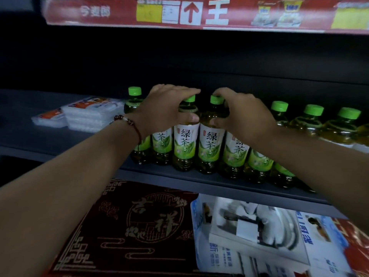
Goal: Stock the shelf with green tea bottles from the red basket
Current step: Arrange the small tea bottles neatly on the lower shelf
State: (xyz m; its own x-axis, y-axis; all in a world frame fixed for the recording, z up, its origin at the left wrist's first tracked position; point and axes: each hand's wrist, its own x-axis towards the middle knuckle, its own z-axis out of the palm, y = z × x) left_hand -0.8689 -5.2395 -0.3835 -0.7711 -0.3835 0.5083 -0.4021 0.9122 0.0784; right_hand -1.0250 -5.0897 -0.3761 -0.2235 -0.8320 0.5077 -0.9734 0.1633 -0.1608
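Your left hand (159, 108) curls over the shoulder of one clear plastic green tea bottle with a bright green screw cap (186, 134), thumb pressed to its neck. Your right hand (241, 114) grips the neck of its twin, the neighbouring green tea bottle (210, 136). Both bottles stand upright at the front of the dark grey metal shelf (199, 181), touching each other, in a row that runs off to your right. The red basket is not in view.

The risk lies in that packed row. Because you hold both bottles high, near the caps, a sideways push would likely tip them rather than slide them, and one leaning bottle could knock its neighbours over. They also stand close to the shelf's front lip, so a pull towards you could drop one onto the flat red patterned box (127, 226) below.
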